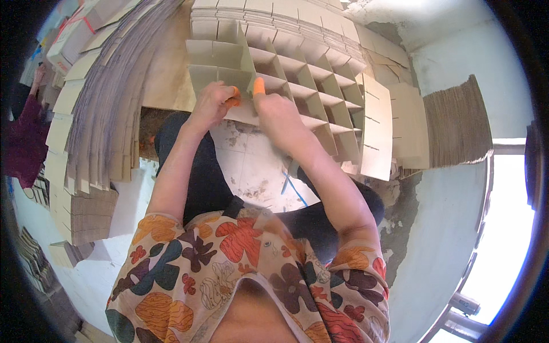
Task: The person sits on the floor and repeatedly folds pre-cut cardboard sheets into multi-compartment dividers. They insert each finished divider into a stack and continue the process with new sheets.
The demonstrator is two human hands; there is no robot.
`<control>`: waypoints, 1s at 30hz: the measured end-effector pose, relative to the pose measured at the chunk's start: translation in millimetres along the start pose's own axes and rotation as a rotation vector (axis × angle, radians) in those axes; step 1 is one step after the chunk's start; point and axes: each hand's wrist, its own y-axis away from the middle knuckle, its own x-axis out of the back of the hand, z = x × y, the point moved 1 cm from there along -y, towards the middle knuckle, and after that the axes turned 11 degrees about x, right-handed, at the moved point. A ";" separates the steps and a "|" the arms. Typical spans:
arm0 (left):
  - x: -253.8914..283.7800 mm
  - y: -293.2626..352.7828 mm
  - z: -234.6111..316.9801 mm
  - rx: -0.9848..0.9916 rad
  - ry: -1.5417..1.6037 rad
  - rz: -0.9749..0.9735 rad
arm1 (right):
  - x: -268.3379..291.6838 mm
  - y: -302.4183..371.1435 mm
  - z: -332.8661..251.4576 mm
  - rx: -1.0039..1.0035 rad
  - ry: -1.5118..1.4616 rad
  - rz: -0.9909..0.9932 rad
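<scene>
Left hand and right hand curl at the near edge of the cardboard grid ahead — whether either pinches it, I cannot tell. Cells toward the right look interlocked; slots leftward seem uncrossed — that portion apparently remains.

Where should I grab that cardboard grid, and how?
I'd pinch the cardboard grid by an upright wall on the edge nearest the person, reaching down from above. The walls look thin, and the open-topped cells leave room for fingers. Both the left hand and right hand are at that side.
</scene>
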 end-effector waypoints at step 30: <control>5.4 -3.2 15.3 0.046 0.058 -0.020 | 17.1 127.1 97.6 -0.467 0.235 0.530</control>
